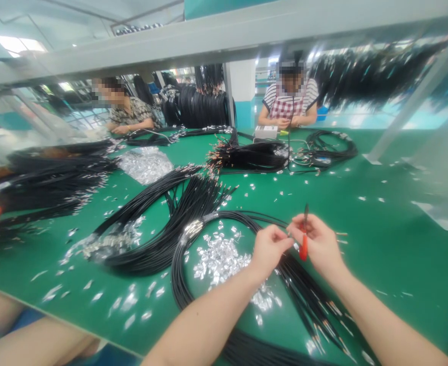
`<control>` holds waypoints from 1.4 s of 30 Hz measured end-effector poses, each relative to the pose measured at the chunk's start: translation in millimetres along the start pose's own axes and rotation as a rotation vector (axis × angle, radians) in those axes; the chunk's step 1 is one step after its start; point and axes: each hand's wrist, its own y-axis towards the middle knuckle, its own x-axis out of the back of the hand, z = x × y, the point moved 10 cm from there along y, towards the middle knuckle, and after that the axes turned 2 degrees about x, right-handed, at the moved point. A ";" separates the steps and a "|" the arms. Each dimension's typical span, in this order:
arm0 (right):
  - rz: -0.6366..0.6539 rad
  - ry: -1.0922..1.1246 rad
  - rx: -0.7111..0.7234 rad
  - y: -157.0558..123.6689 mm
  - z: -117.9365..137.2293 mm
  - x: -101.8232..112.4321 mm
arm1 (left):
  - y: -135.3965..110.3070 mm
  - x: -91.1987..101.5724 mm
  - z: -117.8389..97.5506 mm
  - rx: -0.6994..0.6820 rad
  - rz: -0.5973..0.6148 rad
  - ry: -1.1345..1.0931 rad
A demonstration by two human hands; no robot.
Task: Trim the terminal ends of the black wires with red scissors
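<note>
"Around the loose pile of shiny silver foil pieces (222, 259), you have a coil of thin black cables (180, 282) curving on the smooth green bench (395, 269). What does that shape give you?"

"Probably compactness: the loop takes up your length of cable and still brings part of it beneath your hands. The glossy, pale band of wrapping (192, 227), beyond the pile and to its left, seems to keep your coil bunched."

"And your hands, just right of the pile?"

"Your left hand (268, 249) is pinched, thumb against finger, above the cables; whether a cable sits in that pinch is too small to tell. Your right hand (319, 243) is curled round a small tool with a red handle and dark tip (304, 246), tip upward. You seem to grip it that way so your thumb and finger can meet the left ones."

"Why do you have the fan of black cable ends with copper-coloured tips (304, 292) on the near right of the pile?"

"Spread like that, your tips lie apart, likely easier to single out. Your thick, curved bundle of black cables (144, 254) lies left of the pile, presumably so it won't tangle with your coil."
</note>
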 end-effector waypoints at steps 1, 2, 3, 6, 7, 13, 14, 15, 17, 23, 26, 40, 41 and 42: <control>-0.003 0.006 -0.001 -0.3 -0.4 -0.2 | -0.5 -1.2 0.8 0.009 0.010 -0.016; -0.006 0.015 -0.001 -0.6 -1.0 -0.6 | -1.2 -2.7 1.2 0.011 0.021 -0.032; -0.009 0.022 -0.005 -1.0 -2.0 -1.2 | -2.1 -4.4 1.1 0.007 0.031 -0.048; -0.021 0.054 -0.025 -1.8 -5.3 -2.9 | -5.3 -12.2 2.0 0.009 0.084 -0.128; -0.024 0.063 -0.030 -1.5 -5.8 -2.8 | -6.3 -15.3 3.6 0.028 0.107 -0.167; 0.075 -0.292 0.069 7.1 1.5 5.8 | -3.1 -6.7 -2.9 0.074 0.077 -0.296; 0.119 -0.394 0.085 8.2 0.4 6.5 | -1.5 -2.5 -6.0 0.065 0.058 -0.315; 0.169 -0.488 0.101 8.6 -1.2 6.1 | -0.1 0.7 -8.6 0.058 0.048 -0.336; 0.266 -0.633 0.144 7.1 -3.6 2.6 | 1.9 3.6 -12.1 0.047 0.051 -0.365; 0.365 -0.826 0.256 -1.8 1.9 -12.2 | 2.0 3.2 -10.1 0.052 0.061 -0.347; 0.354 -0.870 0.265 -2.5 3.1 -13.4 | 1.5 1.9 -10.8 0.050 0.068 -0.329; 0.341 -0.981 0.278 -3.2 7.0 -11.7 | 1.5 3.4 -11.2 0.006 0.056 -0.306; 0.340 -0.982 0.275 -3.3 7.2 -11.8 | 1.5 3.3 -10.8 0.008 0.058 -0.303; 0.340 -0.980 0.272 -3.5 7.5 -11.8 | 1.4 3.0 -10.6 0.007 0.062 -0.299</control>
